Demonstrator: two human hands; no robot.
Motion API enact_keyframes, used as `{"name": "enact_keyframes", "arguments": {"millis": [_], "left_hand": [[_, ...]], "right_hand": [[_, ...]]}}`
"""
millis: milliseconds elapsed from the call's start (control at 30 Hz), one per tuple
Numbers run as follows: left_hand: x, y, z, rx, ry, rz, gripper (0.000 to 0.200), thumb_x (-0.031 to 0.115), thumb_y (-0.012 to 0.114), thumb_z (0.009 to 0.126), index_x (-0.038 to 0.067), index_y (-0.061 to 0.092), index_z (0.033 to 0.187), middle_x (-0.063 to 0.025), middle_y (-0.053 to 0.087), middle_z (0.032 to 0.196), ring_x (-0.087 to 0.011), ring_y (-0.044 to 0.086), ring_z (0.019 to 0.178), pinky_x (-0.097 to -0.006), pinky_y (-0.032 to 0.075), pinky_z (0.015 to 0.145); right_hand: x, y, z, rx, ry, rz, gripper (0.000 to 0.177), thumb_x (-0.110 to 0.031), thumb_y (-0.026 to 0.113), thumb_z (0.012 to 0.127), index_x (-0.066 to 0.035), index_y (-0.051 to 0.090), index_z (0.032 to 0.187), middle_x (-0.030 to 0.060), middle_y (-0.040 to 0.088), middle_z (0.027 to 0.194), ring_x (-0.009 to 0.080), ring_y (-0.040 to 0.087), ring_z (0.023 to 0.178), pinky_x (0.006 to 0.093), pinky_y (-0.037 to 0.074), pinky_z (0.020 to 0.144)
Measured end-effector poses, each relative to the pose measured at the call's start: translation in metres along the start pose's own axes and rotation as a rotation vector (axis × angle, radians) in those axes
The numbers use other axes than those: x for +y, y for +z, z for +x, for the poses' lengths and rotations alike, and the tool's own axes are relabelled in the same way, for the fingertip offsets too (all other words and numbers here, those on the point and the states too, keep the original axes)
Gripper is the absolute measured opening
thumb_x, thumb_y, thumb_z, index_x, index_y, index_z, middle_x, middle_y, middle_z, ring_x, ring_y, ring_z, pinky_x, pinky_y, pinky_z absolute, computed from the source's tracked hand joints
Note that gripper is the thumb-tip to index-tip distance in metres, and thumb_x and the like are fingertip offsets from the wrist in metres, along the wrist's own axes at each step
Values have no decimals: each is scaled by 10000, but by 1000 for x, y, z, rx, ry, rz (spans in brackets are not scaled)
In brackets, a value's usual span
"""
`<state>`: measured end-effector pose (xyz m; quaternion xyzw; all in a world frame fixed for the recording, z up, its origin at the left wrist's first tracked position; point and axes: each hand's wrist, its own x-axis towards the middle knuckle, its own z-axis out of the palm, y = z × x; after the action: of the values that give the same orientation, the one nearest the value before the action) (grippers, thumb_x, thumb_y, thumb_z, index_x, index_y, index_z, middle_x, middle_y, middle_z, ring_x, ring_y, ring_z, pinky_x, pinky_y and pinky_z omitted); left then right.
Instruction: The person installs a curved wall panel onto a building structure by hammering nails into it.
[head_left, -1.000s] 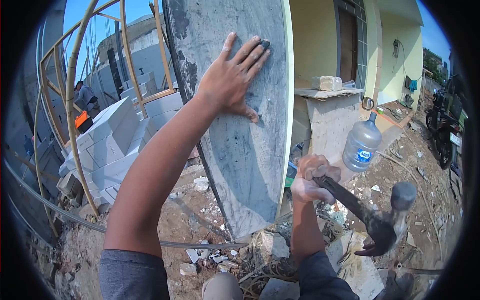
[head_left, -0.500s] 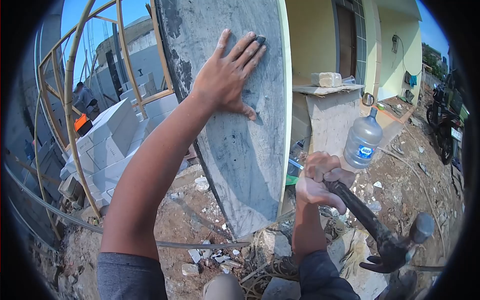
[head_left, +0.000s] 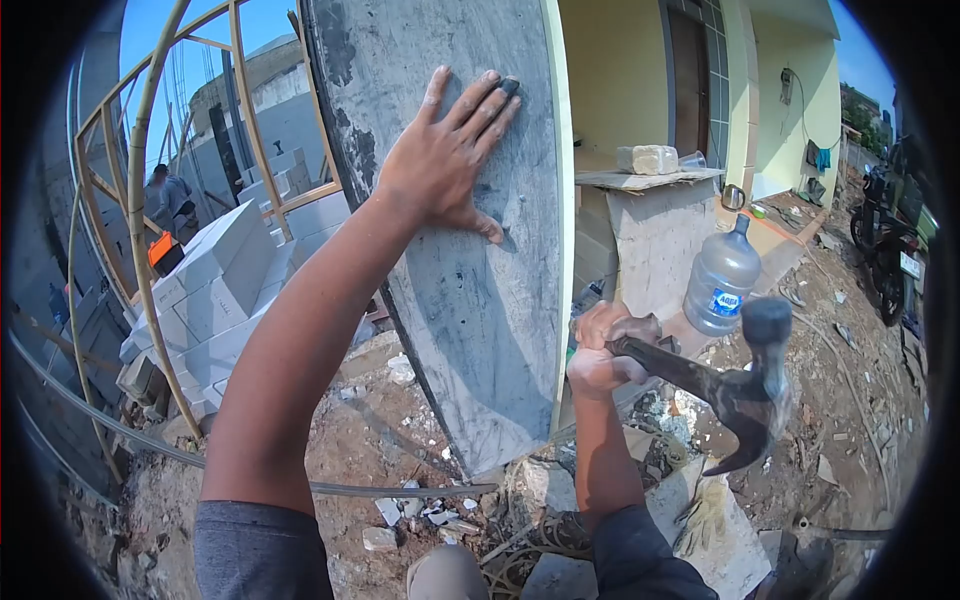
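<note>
My left hand [head_left: 440, 165] lies flat with fingers spread on a tall grey weathered panel [head_left: 470, 310], which has dark peeling patches along its left edge. A dark wrap or stain shows near one fingertip. My right hand [head_left: 605, 350] grips the handle of a claw hammer [head_left: 690, 372] just right of the panel's lower part. The hammer points out to the right, its striking face up and its curved claw down. Slight motion blur covers the hammer head and part of the right hand.
A large clear water bottle [head_left: 722, 275] stands behind the hammer. White blocks [head_left: 225, 280] are stacked at left near a bamboo pole [head_left: 140, 230]. Rubble and a glove [head_left: 703, 520] lie below. A hose [head_left: 400, 490] crosses the ground; a person [head_left: 175, 200] is far left.
The hammer has swung upward, its head rising and shifting left. My right hand has moved slightly left and up with it. My left hand stays flat on the panel.
</note>
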<state>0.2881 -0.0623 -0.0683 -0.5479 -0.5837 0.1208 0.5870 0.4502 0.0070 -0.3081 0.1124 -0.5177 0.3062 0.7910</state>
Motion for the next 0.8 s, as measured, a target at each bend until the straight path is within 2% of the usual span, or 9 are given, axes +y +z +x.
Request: {"name": "enact_keyframes", "arguments": {"millis": [100, 133, 200, 367, 433, 500, 567, 667, 800], "left_hand": [[-1, -4, 0, -22, 2, -3, 1412, 992, 488, 510, 139, 122, 1574, -31, 219, 1616, -209, 78, 1516, -528, -14, 1239], [-5, -5, 6, 0, -10, 5, 1412, 992, 488, 510, 139, 122, 1574, -31, 219, 1616, -209, 78, 1516, -528, -14, 1239], [-2, -1, 0, 4, 10, -33, 1412, 994, 487, 508, 141, 127, 1574, -29, 227, 1613, -206, 85, 1515, -527, -12, 1239], [-1, 0, 2, -7, -1, -34, 1457, 1006, 498, 455, 166, 96, 1576, -28, 213, 1617, -196, 85, 1514, -511, -30, 1243], [0, -2, 0, -13, -7, -38, 1458, 1004, 501, 452, 169, 95, 1577, -26, 213, 1617, -198, 92, 1514, -507, -29, 1243], [0, 1, 0, -14, -5, -45, 1459, 1008, 492, 451, 171, 94, 1577, -26, 211, 1618, -199, 93, 1514, -507, -29, 1243], [4, 1, -2, -11, 14, -54, 1459, 1012, 482, 449, 172, 93, 1577, -26, 210, 1619, -200, 94, 1514, -507, -28, 1244], [-1, -1, 2, -27, 1, -41, 1460, 1032, 424, 446, 174, 86, 1578, -29, 201, 1622, -200, 88, 1515, -513, -27, 1242], [0, -4, 2, -37, -12, -35, 1432, 1034, 390, 474, 180, 76, 1580, -34, 200, 1622, -202, 80, 1516, -522, -37, 1238]], "right_hand": [[32, -8, -55, -224, 430, -642, 407, -392, 525, 1005, 14, 521, 1032, 65, 581, 725, 207, 515, 568, 359, 429, 563], [29, -7, -53, -221, 403, -644, 407, -392, 525, 1005, 14, 521, 1032, 65, 581, 725, 207, 515, 568, 359, 429, 563], [-1, -7, -61, -103, 501, -441, 501, -494, 454, 1018, -51, 468, 784, -4, 426, 609, 125, 383, 491, 265, 318, 469], [-60, 26, 24, 180, -11, 227, 697, -787, 394, 885, -91, 410, 836, 14, 359, 613, 141, 351, 486, 270, 339, 433], [-37, 36, 26, 327, -269, 201, 676, -761, 412, 901, -88, 415, 843, 25, 383, 616, 130, 374, 511, 279, 337, 440], [25, 5, -19, 113, 186, -200, 594, -656, 418, 959, -79, 430, 816, 15, 406, 620, 128, 383, 509, 282, 342, 454], [57, -14, -48, -49, 453, -539, 505, -503, 410, 1029, -54, 466, 805, 4, 428, 627, 156, 405, 499, 289, 364, 483], [0, -28, -60, 129, 693, -401, 482, -467, 399, 1042, -64, 463, 785, -20, 385, 586, 117, 382, 490, 278, 323, 459], [-30, -44, -82, 174, 643, -238, 515, -502, 389, 1035, -69, 446, 762, -26, 363, 563, 88, 369, 488, 269, 284, 444]]}}
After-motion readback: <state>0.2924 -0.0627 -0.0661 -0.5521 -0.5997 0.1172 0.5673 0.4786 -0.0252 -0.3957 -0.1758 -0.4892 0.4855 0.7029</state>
